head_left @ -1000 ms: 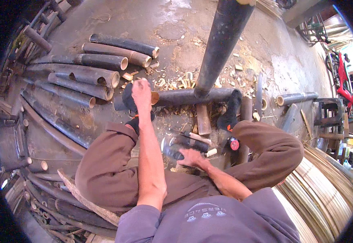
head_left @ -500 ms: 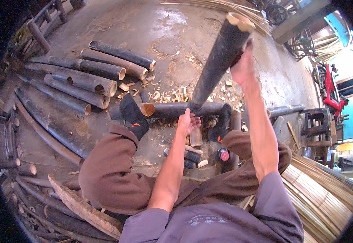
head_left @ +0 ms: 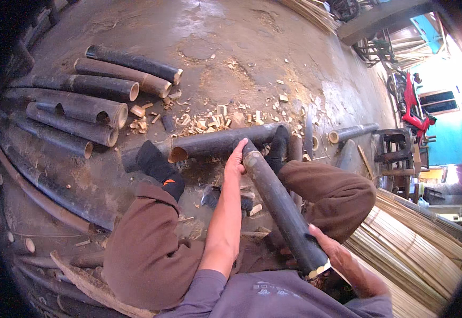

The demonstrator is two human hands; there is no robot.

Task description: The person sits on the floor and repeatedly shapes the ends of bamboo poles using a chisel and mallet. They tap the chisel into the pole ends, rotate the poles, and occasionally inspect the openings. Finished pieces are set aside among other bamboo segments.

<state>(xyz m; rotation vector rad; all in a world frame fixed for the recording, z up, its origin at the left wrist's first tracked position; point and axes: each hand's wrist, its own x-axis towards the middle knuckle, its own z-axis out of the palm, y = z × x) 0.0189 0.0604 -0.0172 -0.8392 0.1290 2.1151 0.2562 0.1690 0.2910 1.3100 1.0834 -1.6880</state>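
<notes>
A dark bamboo tube (head_left: 280, 205) slants across my lap, its pale notched end close to my shirt. My left hand (head_left: 236, 160) grips the far end from the left side, thumb along the top; some of its fingers are hidden. Around the near end, on the right, my right hand (head_left: 333, 248) is closed, with part of its fingers beneath the tube. Another dark bamboo length (head_left: 218, 142) lies crosswise on the floor beyond the held tube, with a cut opening near its left part. My black-socked feet rest against it.
Several dark bamboo tubes (head_left: 103, 85) lie on the floor at the left. Pale wood chips (head_left: 210, 123) are scattered beyond the crosswise bamboo. Split bamboo strips (head_left: 406, 244) are stacked at the right, near a dark wooden stool (head_left: 393, 151). A curved wooden piece (head_left: 90, 283) is at the lower left.
The bamboo tube's pale end has swung down from the upper right toward my body, and my right hand has come down with it. My left hand stays at the other end, now gripping it.
</notes>
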